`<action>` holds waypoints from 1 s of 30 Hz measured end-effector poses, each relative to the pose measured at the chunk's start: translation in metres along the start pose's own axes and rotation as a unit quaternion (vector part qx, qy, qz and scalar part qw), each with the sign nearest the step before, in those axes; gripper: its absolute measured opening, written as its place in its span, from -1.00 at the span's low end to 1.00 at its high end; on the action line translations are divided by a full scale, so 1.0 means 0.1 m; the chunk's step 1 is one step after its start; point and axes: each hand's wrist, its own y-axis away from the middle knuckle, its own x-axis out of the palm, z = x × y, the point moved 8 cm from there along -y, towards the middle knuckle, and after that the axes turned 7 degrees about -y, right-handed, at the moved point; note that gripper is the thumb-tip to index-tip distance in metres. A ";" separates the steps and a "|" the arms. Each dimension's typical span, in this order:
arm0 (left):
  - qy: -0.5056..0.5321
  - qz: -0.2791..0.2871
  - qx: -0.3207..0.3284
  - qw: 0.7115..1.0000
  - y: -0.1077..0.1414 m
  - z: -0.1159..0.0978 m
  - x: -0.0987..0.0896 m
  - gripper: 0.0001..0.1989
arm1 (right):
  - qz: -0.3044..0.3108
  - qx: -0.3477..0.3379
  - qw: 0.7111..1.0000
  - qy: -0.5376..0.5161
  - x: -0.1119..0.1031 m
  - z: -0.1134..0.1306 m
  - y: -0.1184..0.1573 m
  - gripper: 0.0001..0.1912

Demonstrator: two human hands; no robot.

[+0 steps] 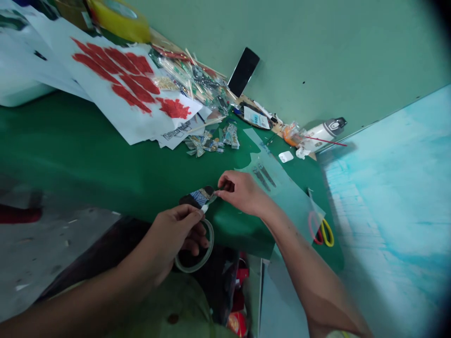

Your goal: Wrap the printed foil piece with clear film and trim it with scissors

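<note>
Head view: left hand (pixel 176 231) holds tape roll (pixel 212 235) below thumb (pixel 193 219); right hand (pixel 242 190) pinches strip (pixel 212 199).

Beyond-left of left hand (pixel 181 230): open table (pixel 88 136) | beyond right hand (pixel 239 190): narrow gap, then scraps (pixel 230 136) | right of right hand: translucent sheet (pixel 299 202), then scissors (pixel 328 232) | below left hand: tape roll (pixel 192 270) obstructs | farther beyond: wall (pixel 317 56)
</note>
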 end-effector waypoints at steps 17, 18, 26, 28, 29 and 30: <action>-0.003 0.023 0.001 1.000 0.00 -0.01 0.00 -0.81 | -0.088 0.033 0.994 -0.049 -0.27 -0.09 0.41 -0.94; -0.003 0.024 0.002 1.000 0.01 -0.01 0.00 -0.81 | -0.085 0.009 0.996 -0.037 -0.24 -0.02 0.44 -0.94; -0.001 0.028 0.007 1.000 0.00 -0.02 0.01 -0.82 | -0.092 -0.053 0.994 -0.008 0.07 0.24 0.68 -0.85; 0.002 0.031 0.009 0.999 0.00 -0.02 0.02 -0.83 | -0.106 -0.036 0.994 -0.018 0.11 0.28 0.77 -0.86; 0.003 0.033 0.008 0.999 0.00 -0.03 0.02 -0.83 | -0.112 -0.032 0.993 -0.025 0.09 0.30 0.84 -0.86; 0.004 0.033 0.005 0.999 0.01 -0.03 0.02 -0.82 | -0.122 -0.029 0.992 -0.032 0.04 0.29 0.91 -0.87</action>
